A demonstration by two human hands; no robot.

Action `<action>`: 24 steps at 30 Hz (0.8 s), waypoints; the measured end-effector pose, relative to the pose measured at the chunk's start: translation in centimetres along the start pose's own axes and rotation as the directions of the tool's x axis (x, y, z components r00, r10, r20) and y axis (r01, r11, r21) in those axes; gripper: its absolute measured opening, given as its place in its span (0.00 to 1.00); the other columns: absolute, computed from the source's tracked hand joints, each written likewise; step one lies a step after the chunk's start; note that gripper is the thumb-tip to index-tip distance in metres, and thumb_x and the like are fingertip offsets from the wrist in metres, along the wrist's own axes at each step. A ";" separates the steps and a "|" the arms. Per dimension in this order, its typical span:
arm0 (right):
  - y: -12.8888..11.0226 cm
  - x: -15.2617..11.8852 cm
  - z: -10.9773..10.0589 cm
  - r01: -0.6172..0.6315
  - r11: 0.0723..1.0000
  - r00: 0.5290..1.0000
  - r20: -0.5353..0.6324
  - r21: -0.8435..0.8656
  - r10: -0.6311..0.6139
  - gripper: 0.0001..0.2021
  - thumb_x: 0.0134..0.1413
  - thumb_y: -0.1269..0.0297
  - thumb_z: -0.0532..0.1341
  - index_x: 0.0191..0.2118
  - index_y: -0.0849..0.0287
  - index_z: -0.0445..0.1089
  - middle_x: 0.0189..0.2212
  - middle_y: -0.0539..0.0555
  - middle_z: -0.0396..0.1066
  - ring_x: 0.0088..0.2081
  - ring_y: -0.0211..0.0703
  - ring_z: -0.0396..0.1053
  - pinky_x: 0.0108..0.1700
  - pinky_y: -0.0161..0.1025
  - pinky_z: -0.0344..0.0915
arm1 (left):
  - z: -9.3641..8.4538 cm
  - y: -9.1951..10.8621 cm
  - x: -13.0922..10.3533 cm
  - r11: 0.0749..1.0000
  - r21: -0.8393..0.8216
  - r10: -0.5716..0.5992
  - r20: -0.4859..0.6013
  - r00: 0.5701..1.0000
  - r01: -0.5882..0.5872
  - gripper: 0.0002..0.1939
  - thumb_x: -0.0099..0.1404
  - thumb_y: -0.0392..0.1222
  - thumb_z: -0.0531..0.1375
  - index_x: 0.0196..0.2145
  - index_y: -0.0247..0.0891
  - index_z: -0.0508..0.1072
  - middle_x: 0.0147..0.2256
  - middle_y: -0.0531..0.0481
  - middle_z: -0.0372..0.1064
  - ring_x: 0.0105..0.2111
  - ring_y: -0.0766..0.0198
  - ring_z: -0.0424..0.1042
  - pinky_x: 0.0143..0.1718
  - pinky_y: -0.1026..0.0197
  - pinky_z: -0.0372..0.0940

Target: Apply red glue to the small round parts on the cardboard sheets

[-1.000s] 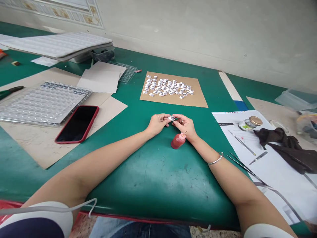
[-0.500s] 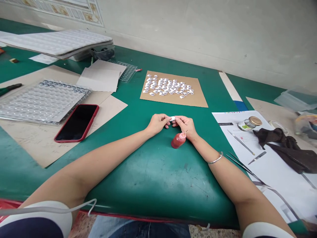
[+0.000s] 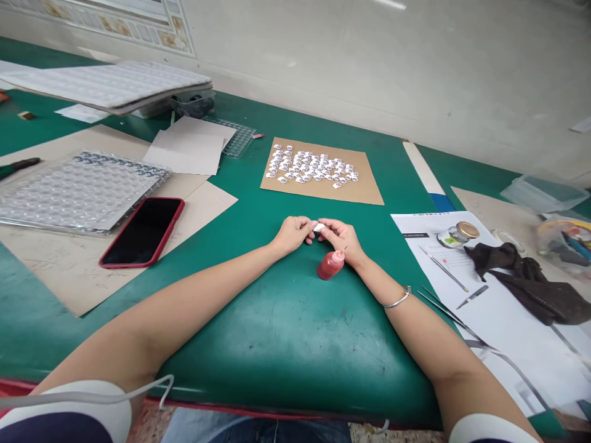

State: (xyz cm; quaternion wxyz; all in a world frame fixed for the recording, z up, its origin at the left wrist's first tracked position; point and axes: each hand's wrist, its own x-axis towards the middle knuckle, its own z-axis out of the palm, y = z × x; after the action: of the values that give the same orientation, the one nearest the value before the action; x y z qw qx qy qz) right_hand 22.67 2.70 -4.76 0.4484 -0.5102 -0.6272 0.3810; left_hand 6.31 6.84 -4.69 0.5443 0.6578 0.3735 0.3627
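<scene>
Between my two hands is a small white piece, pinched by the fingertips from both sides. My left hand is closed on its left end, and my right hand on its right end. Just in front of my right hand stands a small red bottle with a pink top and a thin needle tip, tilted in view. Beyond the hands, a brown cardboard sheet carries many small white pieces with dark round marks. Fingers hide part of the held piece.
At left lie a red-cased phone, a clear blister tray and cardboard sheets. To the right, a printed paper bears a glass jar, tweezers and a dark cloth. A white cable hangs at lower left.
The white piece has been turned between my fingers; its dark mark no longer shows. The camera view has shifted slightly. Both hands keep nearly the same place.
</scene>
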 end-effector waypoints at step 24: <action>-0.9 0.4 -6.6 -0.133 0.814 0.971 -0.239 -0.566 -0.008 0.21 0.53 0.54 0.53 0.47 0.62 0.68 0.44 0.61 0.72 0.45 0.48 0.71 0.50 0.48 0.66 | 0.3 -0.1 0.2 0.984 -0.164 -0.078 -0.081 0.994 0.064 0.31 0.65 0.60 0.45 0.25 0.32 0.72 0.20 0.48 0.68 0.17 0.70 0.66 0.23 0.67 0.62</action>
State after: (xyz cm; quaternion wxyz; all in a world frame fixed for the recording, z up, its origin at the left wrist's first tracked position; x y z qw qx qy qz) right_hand 28.62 3.06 -1.80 0.3291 -0.6831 -0.6397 0.1258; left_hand 6.63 6.86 -4.78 0.5915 0.5813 0.3895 0.4006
